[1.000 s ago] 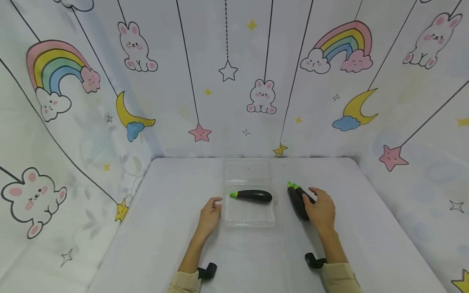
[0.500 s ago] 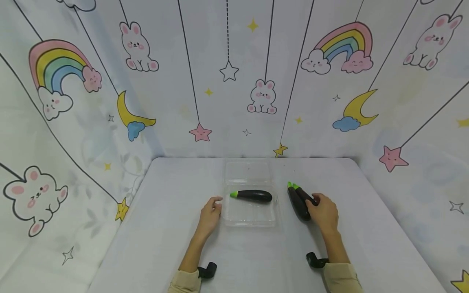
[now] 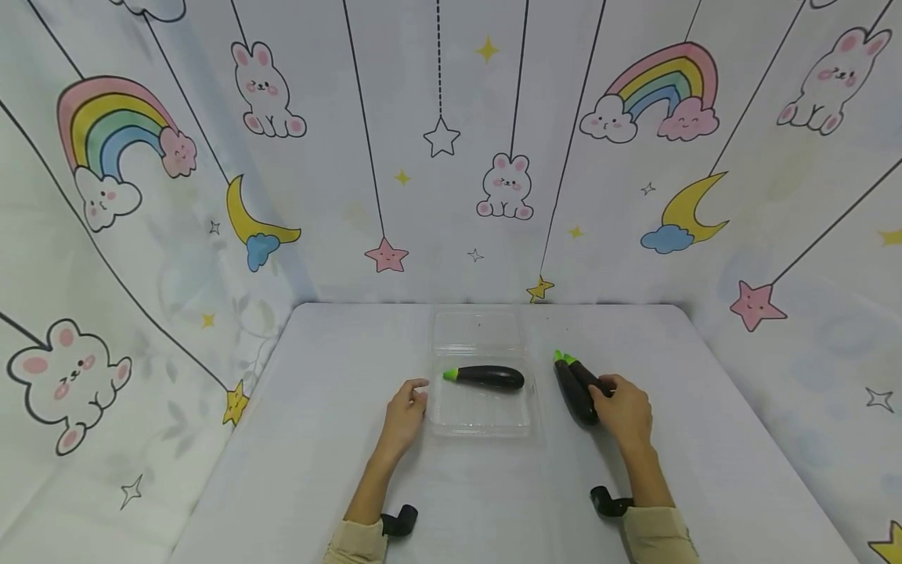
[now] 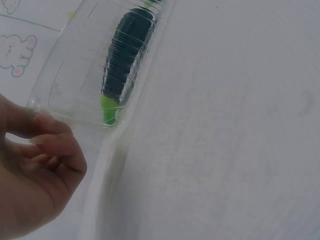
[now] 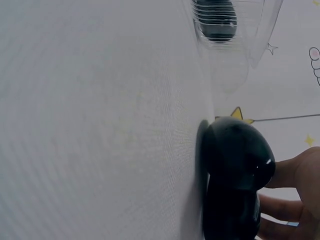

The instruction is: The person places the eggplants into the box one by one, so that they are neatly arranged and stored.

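Note:
One dark eggplant (image 3: 492,377) with a green stem end lies in the open clear plastic box (image 3: 479,423). My left hand (image 3: 404,415) is at the box's left side; in the left wrist view, its curled fingers pinch the rim near a corner. To the right of the box, two more eggplants lie side by side on the table, green ends pointing away. My right hand (image 3: 625,411) grips the right one (image 3: 583,371) at its thick end. The left one (image 3: 574,392) lies alongside; its rounded end (image 5: 237,155) is nearest in the right wrist view, partly hiding the gripped one.
The box's lid (image 3: 475,327) is folded back towards the far table edge. A white cloth covers the table (image 3: 317,352). Behind it hangs a curtain (image 3: 451,196) printed with rabbits, stars and rainbows. Black wrist cameras (image 3: 400,521) are strapped to both wrists.
My right hand has drawn slightly back and right, and its spread fingers have closed on the right eggplant's thick end. The left hand and the box have stayed in place.

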`<act>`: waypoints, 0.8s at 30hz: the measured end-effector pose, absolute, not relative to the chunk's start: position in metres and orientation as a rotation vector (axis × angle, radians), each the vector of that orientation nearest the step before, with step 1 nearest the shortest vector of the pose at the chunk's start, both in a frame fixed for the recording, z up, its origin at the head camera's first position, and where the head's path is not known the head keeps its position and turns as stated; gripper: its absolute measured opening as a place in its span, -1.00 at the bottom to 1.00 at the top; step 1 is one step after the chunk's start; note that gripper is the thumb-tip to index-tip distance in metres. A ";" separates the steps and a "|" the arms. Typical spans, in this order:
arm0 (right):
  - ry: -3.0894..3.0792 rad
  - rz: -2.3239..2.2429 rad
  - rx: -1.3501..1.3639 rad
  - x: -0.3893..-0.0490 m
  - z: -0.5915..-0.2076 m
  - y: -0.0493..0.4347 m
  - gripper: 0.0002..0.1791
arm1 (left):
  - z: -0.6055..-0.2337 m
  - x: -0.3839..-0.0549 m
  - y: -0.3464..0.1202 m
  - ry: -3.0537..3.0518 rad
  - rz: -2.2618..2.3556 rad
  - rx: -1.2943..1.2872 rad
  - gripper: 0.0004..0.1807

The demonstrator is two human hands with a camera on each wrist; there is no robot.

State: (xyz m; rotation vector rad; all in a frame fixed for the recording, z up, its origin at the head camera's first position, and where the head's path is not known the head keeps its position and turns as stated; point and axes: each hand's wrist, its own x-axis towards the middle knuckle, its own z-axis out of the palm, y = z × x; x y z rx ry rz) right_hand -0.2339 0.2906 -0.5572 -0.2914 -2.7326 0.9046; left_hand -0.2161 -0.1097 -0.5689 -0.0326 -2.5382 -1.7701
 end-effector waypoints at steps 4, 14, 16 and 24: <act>-2.720 0.905 -0.290 -0.234 -0.556 0.290 -0.56 | -0.569 -0.216 -0.110 -2.533 -1.769 -0.036 -0.62; -2.636 0.946 -0.277 -0.233 -0.552 0.289 -0.59 | -0.569 -0.217 -0.110 -2.547 -1.753 -0.046 -0.62; -2.619 0.941 -0.272 -0.233 -0.551 0.289 -0.59 | -0.569 -0.217 -0.110 -2.549 -1.752 -0.044 -0.62; -2.591 0.920 -0.259 -0.235 -0.548 0.288 -0.59 | -0.567 -0.215 -0.109 -2.555 -1.759 -0.025 -0.63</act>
